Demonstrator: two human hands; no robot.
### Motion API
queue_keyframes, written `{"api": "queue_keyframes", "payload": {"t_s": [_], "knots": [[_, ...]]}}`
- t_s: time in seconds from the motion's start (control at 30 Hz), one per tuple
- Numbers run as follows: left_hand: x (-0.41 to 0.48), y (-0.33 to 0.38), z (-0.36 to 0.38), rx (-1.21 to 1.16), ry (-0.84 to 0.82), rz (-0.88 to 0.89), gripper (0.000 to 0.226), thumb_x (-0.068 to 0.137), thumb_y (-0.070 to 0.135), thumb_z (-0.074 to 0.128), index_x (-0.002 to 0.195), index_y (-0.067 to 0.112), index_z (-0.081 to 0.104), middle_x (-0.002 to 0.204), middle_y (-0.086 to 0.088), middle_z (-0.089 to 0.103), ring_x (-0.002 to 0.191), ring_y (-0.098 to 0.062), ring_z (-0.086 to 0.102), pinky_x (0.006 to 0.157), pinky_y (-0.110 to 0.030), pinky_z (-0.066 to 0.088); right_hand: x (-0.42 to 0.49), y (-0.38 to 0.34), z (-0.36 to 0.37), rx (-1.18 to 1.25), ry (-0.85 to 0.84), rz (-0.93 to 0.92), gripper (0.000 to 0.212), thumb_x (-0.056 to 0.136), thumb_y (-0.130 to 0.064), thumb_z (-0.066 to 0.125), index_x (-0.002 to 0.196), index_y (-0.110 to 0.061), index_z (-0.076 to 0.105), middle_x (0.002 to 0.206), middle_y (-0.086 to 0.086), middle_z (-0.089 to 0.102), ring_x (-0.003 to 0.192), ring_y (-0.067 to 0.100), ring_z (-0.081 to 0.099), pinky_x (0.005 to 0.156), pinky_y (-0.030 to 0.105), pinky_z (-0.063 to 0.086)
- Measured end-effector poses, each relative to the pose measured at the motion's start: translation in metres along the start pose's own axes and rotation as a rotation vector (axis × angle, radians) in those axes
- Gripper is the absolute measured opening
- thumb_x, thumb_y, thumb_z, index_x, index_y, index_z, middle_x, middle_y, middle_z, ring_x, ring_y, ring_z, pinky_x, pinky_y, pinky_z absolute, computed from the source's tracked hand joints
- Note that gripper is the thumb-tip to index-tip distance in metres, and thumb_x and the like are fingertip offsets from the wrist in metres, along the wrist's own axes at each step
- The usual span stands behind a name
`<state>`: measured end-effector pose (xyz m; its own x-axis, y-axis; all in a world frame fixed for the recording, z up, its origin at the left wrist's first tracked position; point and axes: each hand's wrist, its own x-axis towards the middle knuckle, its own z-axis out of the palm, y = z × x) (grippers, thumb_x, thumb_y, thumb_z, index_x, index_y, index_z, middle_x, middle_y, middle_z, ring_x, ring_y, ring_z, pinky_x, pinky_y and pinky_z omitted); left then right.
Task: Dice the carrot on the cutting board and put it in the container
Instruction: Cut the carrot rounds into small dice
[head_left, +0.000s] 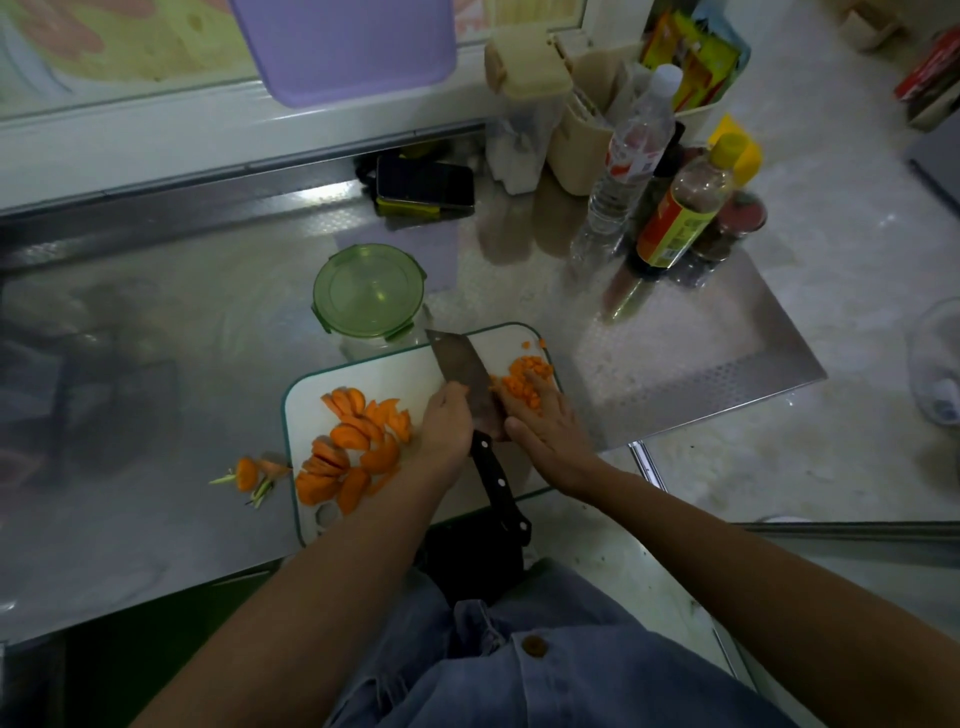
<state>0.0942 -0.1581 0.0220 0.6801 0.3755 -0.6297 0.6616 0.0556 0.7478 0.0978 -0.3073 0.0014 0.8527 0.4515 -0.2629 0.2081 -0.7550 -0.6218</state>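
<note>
Head view, counts: one cutting board (374, 369), one knife (462, 371), one green-lidded container (366, 288) at the board's 12 o'clock, lid on. Carrot slices (358, 441) heaped at 9 o'clock; diced carrot (527, 374) piled at 2 o'clock. Left hand (447, 423) grips the knife at the blade heel. Right hand (550, 423) lies flat, fingers straight on the dice. Bottles (631, 156) stand at 1 o'clock.

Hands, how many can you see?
2. The left hand grips the knife over the board; the right hand is beside it, straight fingers touching the carrot dice. None hidden.
</note>
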Motion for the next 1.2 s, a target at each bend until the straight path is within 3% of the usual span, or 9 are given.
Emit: {"api": "queue_keyframes", "payload": {"t_s": [0.2,0.33,0.47,0.57,0.7,0.87,1.03,1.1,1.2], "knots": [[-0.004,0.002,-0.007,0.004,0.004,-0.015,0.038,0.1,0.029,0.03,0.116,0.008,0.057,0.112,-0.012,0.058,0.099,-0.028,0.055,0.085,-0.034,0.043,0.006,-0.009,0.004,0.042,0.011,0.039,0.078,0.081,-0.066,0.008,0.15,-0.03,0.019,0.16,0.002,0.005,0.147,0.022,0.003,0.116,0.049,0.01],[-0.004,-0.002,-0.008,-0.055,0.001,-0.052,0.051,0.093,0.042,0.025,0.11,0.01,0.061,0.113,-0.018,0.062,0.103,-0.035,0.058,0.099,-0.051,0.044,0.007,-0.019,0.007,0.019,-0.016,-0.116,0.069,0.087,-0.062,0.011,0.149,-0.032,0.017,0.16,0.001,0.006,0.146,0.016,0.003,0.116,0.039,0.001],[-0.008,-0.006,-0.01,-0.114,0.003,-0.053,0.062,0.085,0.058,0.024,0.109,0.016,0.063,0.114,-0.013,0.064,0.104,-0.033,0.059,0.099,-0.051,0.044,0.012,-0.021,0.008,0.042,0.048,0.004,0.072,0.088,-0.06,0.014,0.15,-0.025,0.02,0.16,0.005,0.007,0.147,0.022,0.004,0.116,0.038,0.001],[-0.004,-0.015,-0.009,-0.12,-0.013,-0.037,0.095,0.065,0.085,0.02,0.121,0.021,0.063,0.121,-0.008,0.064,0.108,-0.028,0.061,0.1,-0.048,0.045,0.011,-0.027,0.012,0.029,-0.009,-0.171,0.064,0.09,-0.06,0.014,0.149,-0.034,0.014,0.16,-0.002,0.005,0.146,0.015,0.004,0.116,0.035,0.003],[-0.018,-0.002,-0.016,-0.097,-0.004,0.014,0.076,0.086,0.073,0.021,0.111,0.017,0.066,0.113,-0.008,0.067,0.104,-0.026,0.062,0.101,-0.043,0.045,0.016,-0.02,0.016,-0.007,0.046,-0.047,0.086,0.083,-0.068,0.004,0.15,-0.019,0.023,0.16,0.003,0.009,0.147,0.019,0.007,0.118,0.035,0.002],[-0.008,-0.011,-0.018,-0.094,0.038,-0.006,0.106,0.061,0.09,0.017,0.12,0.015,0.064,0.114,-0.009,0.066,0.104,-0.027,0.062,0.102,-0.045,0.044,0.009,-0.022,0.013,-0.051,0.069,-0.155,0.082,0.087,-0.07,0.006,0.148,-0.021,0.029,0.16,0.003,0.009,0.146,0.022,0.007,0.117,0.041,0.004],[-0.015,-0.002,-0.02,-0.031,0.044,-0.003,0.084,0.085,0.072,0.02,0.121,0.008,0.061,0.117,-0.011,0.063,0.105,-0.029,0.059,0.101,-0.043,0.044,0.006,-0.026,0.005,-0.094,0.155,0.033,0.081,0.083,-0.063,0.008,0.142,-0.017,0.041,0.152,0.012,0.027,0.14,0.032,0.022,0.113,0.046,0.021],[-0.015,0.0,-0.019,0.054,0.032,0.068,0.057,0.098,0.048,0.027,0.114,0.003,0.059,0.116,-0.013,0.06,0.103,-0.03,0.057,0.098,-0.039,0.044,0.0,-0.031,-0.001,-0.032,0.229,-0.041,0.073,0.085,-0.062,0.02,0.137,-0.018,0.048,0.128,0.01,0.048,0.119,0.027,0.045,0.098,0.038,0.036],[-0.01,0.002,-0.013,0.173,0.05,0.147,0.038,0.101,0.021,0.032,0.109,-0.005,0.059,0.116,-0.025,0.059,0.104,-0.038,0.056,0.093,-0.045,0.045,-0.009,-0.043,-0.014,0.143,0.003,-0.045,0.071,0.081,-0.065,0.046,0.139,-0.023,0.043,0.096,-0.007,0.056,0.082,0.01,0.054,0.073,0.026,0.041]]}}
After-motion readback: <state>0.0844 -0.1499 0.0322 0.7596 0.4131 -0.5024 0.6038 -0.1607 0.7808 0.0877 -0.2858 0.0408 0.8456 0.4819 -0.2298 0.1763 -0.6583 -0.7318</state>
